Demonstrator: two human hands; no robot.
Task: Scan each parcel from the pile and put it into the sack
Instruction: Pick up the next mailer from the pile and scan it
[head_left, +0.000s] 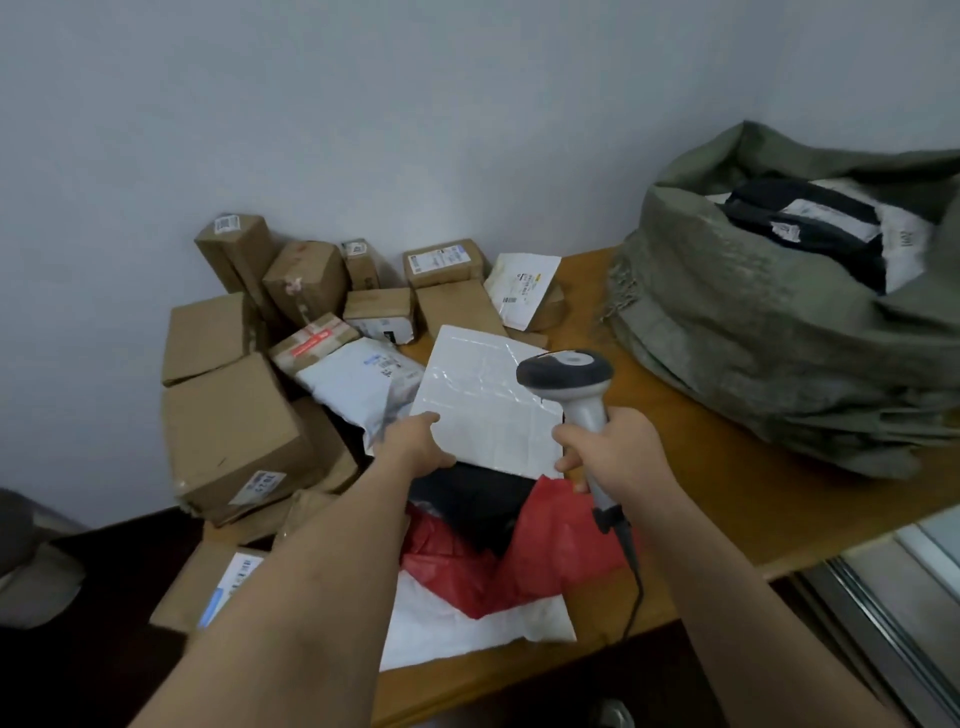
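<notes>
A plain pale wall (363, 104) backs a wooden table (727, 493) pushed against it, and the whole left half of that table is buried in post. At the far left a big brown box (234, 431) with a label on its lower corner leans at the table's edge, another plain box (208, 338) tilted behind it, and a flat carton with a blue-edged label (208, 587) lies near the front. Smaller cardboard boxes (306, 280) are heaped against the wall, and a white mailer with a printed label (522, 288) is propped against them on the right of the heap. A grey-white poly bag (358, 384) slumps in the middle of the pile. The left hand (421, 447) grips the lower left corner of a white poly parcel (483, 405), thumb on top, holding it tilted up above a black package (478, 499), a red plastic bag (550, 551) and a flat white mailer (467, 629) that lie under it. Just right of the parcel, the right hand (613, 447) is clenched round the grey handle of a barcode scanner (569, 374), whose dark head overlaps the parcel's upper right edge; its cable (636, 587) trails down over the table front. Well apart to the right, the green woven sack (769, 332) sits open on the table, with black and white parcels (810, 218) already showing in its mouth.
</notes>
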